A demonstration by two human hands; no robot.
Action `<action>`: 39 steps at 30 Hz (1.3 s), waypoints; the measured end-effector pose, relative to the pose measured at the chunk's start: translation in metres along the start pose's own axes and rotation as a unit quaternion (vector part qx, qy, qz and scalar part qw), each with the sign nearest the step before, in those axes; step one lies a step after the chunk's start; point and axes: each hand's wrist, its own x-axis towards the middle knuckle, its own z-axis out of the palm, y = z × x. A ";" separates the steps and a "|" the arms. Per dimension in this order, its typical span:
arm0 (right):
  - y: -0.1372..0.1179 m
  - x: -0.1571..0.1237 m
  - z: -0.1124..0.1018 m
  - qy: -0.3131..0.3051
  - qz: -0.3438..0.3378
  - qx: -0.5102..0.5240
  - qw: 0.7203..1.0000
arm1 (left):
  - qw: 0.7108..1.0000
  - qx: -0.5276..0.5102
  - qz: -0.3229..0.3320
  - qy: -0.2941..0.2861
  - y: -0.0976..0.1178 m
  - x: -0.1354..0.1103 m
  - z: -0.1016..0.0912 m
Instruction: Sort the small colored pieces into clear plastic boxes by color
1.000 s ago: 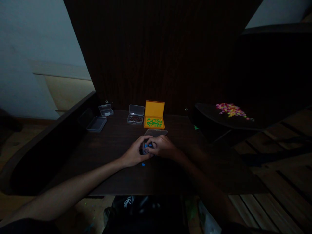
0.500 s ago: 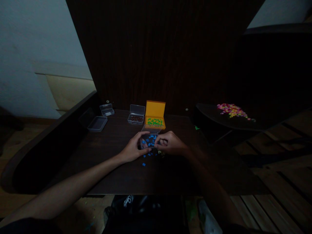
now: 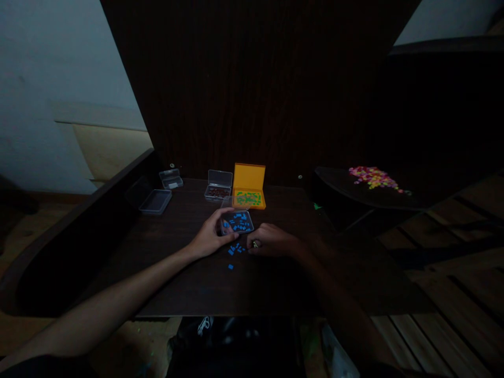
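Blue pieces [image 3: 236, 249] now lie loose on the worktop [image 3: 185, 283], just below centre frame, and one more sits alone a little lower. A second ago both hands were folded over the clear box [image 3: 237, 222] and hid it. Half a second ago it sat open between them with the first pieces already spilled below it. It has since slid up the frame until its lid nearly meets the orange box [image 3: 249, 199], and the right hand [image 3: 272, 242] has come off it. So the box stands uncovered, with part of its load outside it.

The left hand [image 3: 208, 239] keeps its grip on the lower-left corner of the box, thumb at the lower edge and fingers along the left side. The right hand rests knuckles-up on the worktop, just right of the loose pieces. Its fingers are curled, and I cannot tell whether they pinch anything.

The clear box is small, shallow and see-through, lying flat, its floor thinly scattered with flat blue bits. The dim light hides finer detail.

Above it the orange box holds green pieces. A second clear case [image 3: 217, 192] with dark contents sits to its left, and a multicoloured pile [image 3: 374, 177] lies far right.
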 end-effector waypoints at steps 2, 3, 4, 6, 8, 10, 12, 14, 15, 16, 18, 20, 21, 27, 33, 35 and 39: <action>0.000 0.000 0.000 0.008 -0.010 0.009 1.000 | 1.000 0.004 0.001 0.000 0.000 0.000 0.000; -0.001 -0.001 -0.001 0.015 -0.016 0.016 1.000 | 1.000 0.005 0.001 -0.001 0.000 0.000 -0.001; -0.002 -0.002 -0.002 0.023 -0.023 0.027 0.999 | 1.000 0.005 0.000 -0.003 0.000 0.000 -0.001; -0.003 -0.004 -0.006 0.037 -0.037 0.062 0.997 | 1.000 -0.001 -0.003 -0.010 0.000 -0.001 0.000; -0.002 -0.007 -0.009 0.059 -0.048 0.106 0.991 | 1.000 -0.008 -0.001 -0.018 -0.001 -0.002 0.001; 0.000 -0.008 -0.010 0.099 -0.056 0.137 0.984 | 1.000 -0.012 0.003 -0.026 -0.001 -0.003 0.002; 0.003 -0.007 -0.008 0.146 -0.061 0.143 0.977 | 0.999 -0.015 0.008 -0.036 -0.001 -0.004 0.004; 0.005 -0.005 -0.005 0.180 -0.053 0.133 0.973 | 0.999 -0.018 0.009 -0.044 -0.001 -0.005 0.006; 0.005 -0.003 -0.004 0.191 -0.045 0.126 0.972 | 0.999 -0.020 0.007 -0.047 -0.001 -0.006 0.007; 0.005 -0.002 -0.003 0.197 -0.037 0.121 0.972 | 0.998 -0.023 0.006 -0.051 -0.001 -0.007 0.007; 0.005 -0.001 -0.002 0.201 -0.028 0.114 0.973 | 0.998 -0.027 0.003 -0.059 -0.001 -0.008 0.008; 0.004 -0.001 -0.002 0.205 -0.024 0.114 0.972 | 0.997 -0.028 0.007 -0.067 -0.001 -0.009 0.008; 0.004 0.000 -0.003 0.208 -0.022 0.115 0.971 | 0.997 -0.029 0.011 -0.069 0.000 -0.009 0.009; 0.005 0.003 0.001 0.210 0.011 0.073 0.975 | 0.995 -0.041 0.021 -0.084 0.000 -0.011 0.011; 0.005 0.005 0.003 0.208 0.030 0.050 0.976 | 0.994 -0.047 0.016 -0.093 0.000 -0.012 0.012; 0.005 0.004 0.003 0.209 0.029 0.051 0.976 | 0.994 -0.050 0.018 -0.093 0.000 -0.012 0.011; 0.005 0.003 0.002 0.213 0.024 0.067 0.975 | 0.995 -0.050 0.020 -0.088 0.000 -0.011 0.011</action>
